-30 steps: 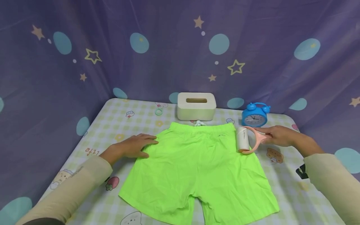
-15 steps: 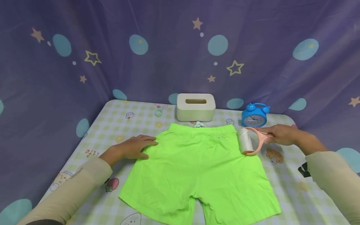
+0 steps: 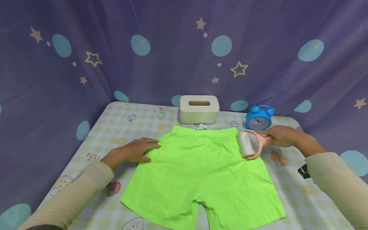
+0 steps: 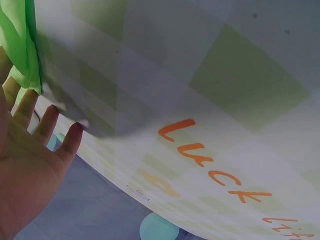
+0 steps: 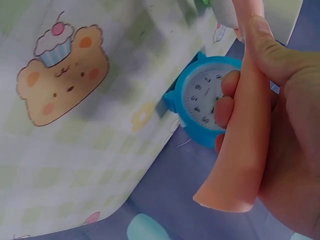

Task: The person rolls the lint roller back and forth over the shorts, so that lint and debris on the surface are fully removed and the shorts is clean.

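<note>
Bright green shorts (image 3: pixel 201 172) lie spread flat, waistband toward the back of the table. My left hand (image 3: pixel 138 150) rests at their left side, fingers spread and fairly straight, fingertips at the fabric; the left wrist view shows those fingers (image 4: pixel 47 122) beside the green cloth. My right hand (image 3: pixel 281 135) grips the pink handle of a lint roller (image 3: pixel 246 144). Its white roll lies along the right side of the shorts, just below the waistband. In the right wrist view the fingers curl round the handle (image 5: pixel 245 125), with the thumb along it.
Behind the waistband stands a tissue box (image 3: pixel 199 113), white on top and pale green below. A blue alarm clock (image 3: pixel 258 121) stands just behind my right hand. A small green ring (image 3: pixel 161 115) lies at the back left of the checked tablecloth (image 3: pixel 141 126).
The lint roller shifts slightly right off the shorts' edge, then back left onto it, its roll tilting a little. My left hand stays in place.
</note>
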The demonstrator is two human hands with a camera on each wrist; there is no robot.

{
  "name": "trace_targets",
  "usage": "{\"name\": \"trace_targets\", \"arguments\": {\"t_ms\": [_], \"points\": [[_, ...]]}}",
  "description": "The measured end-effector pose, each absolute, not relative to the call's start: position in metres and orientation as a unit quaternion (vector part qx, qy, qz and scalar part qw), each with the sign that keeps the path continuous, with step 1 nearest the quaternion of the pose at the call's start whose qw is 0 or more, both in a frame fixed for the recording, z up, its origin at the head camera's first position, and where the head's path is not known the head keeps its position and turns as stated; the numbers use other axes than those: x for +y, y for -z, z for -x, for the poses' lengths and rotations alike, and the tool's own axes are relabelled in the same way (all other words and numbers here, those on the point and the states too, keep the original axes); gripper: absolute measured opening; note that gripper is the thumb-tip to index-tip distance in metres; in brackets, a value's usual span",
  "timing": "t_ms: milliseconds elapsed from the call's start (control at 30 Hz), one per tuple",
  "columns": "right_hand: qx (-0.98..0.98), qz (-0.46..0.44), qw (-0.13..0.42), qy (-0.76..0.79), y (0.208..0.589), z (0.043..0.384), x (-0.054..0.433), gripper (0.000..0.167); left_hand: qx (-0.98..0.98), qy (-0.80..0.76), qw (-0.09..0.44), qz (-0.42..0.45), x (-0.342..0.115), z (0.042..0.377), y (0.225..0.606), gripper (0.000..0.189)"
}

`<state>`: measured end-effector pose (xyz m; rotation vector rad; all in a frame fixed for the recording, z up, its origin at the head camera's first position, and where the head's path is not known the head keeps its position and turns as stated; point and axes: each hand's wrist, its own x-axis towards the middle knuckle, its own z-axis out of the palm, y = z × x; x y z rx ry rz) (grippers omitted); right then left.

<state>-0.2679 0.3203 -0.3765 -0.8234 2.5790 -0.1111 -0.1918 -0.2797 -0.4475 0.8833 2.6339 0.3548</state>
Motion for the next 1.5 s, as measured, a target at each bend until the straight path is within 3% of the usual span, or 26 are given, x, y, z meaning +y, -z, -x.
{"name": "trace_targets", "arguments": {"t_ms": [567,933,1500], "points": [[0.927,0.304,0.222,0.0,0.371,0.272,0.296,0.065,0.927,-0.129,0.17,-0.309,-0.283,0.188,0.449,0.066],[0.915,0.315,0.24,-0.078,0.356,0.272,0.255,0.065,0.927,-0.138,0.167,-0.307,-0.279,0.186,0.451,0.065],[0.911,0.327,0.25,-0.026,0.364,0.269,0.229,0.066,0.925,-0.136,0.164,-0.314,-0.278,0.187,0.44,0.064]]}}
